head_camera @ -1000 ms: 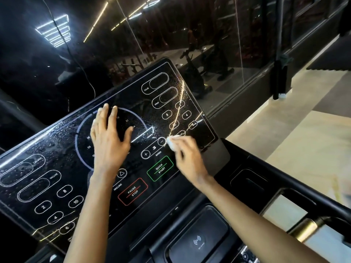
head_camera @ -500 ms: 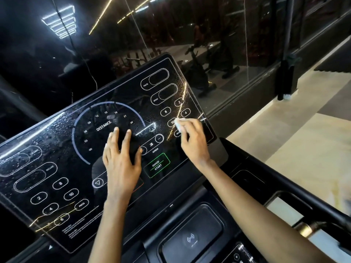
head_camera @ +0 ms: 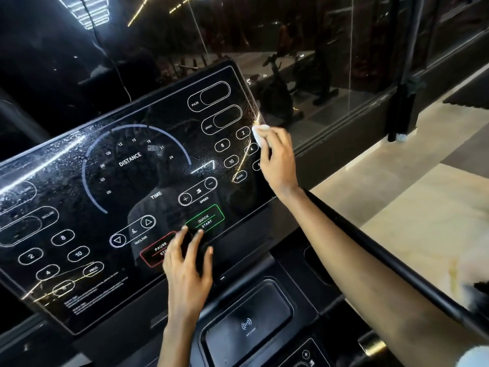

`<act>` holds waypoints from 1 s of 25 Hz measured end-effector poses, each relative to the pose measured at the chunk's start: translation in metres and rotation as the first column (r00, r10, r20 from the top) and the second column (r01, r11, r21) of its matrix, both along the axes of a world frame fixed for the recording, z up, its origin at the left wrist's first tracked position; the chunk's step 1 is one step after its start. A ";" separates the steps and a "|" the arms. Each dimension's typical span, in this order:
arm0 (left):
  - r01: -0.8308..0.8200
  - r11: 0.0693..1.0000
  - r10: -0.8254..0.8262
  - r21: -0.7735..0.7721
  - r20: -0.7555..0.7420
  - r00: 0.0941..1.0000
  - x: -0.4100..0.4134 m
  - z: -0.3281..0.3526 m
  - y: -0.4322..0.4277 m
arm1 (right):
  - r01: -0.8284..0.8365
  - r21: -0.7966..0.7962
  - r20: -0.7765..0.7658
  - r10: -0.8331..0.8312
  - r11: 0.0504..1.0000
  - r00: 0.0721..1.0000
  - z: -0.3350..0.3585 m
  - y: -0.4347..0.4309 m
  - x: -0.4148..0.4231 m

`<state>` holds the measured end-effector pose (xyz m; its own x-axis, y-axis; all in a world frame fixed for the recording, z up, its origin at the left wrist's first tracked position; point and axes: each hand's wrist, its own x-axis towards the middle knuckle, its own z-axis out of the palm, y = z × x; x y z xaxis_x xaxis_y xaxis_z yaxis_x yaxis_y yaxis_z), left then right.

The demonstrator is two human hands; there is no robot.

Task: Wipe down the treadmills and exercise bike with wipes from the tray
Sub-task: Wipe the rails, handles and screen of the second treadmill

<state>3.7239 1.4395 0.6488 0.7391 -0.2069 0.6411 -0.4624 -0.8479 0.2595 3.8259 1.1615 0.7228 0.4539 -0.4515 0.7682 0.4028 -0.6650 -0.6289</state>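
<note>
Treadmill panel: glossy black, sitting tilted, droplets showing across its left part. Left hand: fingers spreading loosely, tips touching the panel's lower edge by the red and green buttons. Right hand: pinching a white wipe, pressing it against the panel's right edge.

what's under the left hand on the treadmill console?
The left hand covers the right part of the red pause/stop button and the lower edge of the console; its fingertips reach the green quick start button. Anything else printed beneath the palm is hidden.
</note>
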 end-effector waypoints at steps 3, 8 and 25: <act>0.006 1.000 -0.007 -0.015 -0.049 0.999 -0.011 -0.027 0.008 | -0.077 -0.149 -0.014 0.075 0.986 0.997 -0.033 0.012 -0.021; -0.009 1.000 0.009 -0.002 -0.089 0.996 -0.026 -0.056 0.017 | -0.017 -0.012 -0.069 0.016 1.000 0.997 -0.064 -0.004 -0.043; 0.000 0.994 -0.012 -0.106 -0.113 0.994 -0.041 -0.082 0.015 | -0.339 -0.139 -0.328 0.280 0.930 0.902 -0.139 0.034 -0.103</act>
<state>3.6832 1.4544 0.5663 0.8073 -0.1467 0.5716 -0.4297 -0.8101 0.3989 3.7231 1.1954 0.5838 0.7673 -0.1107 0.6317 0.4217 -0.6549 -0.6271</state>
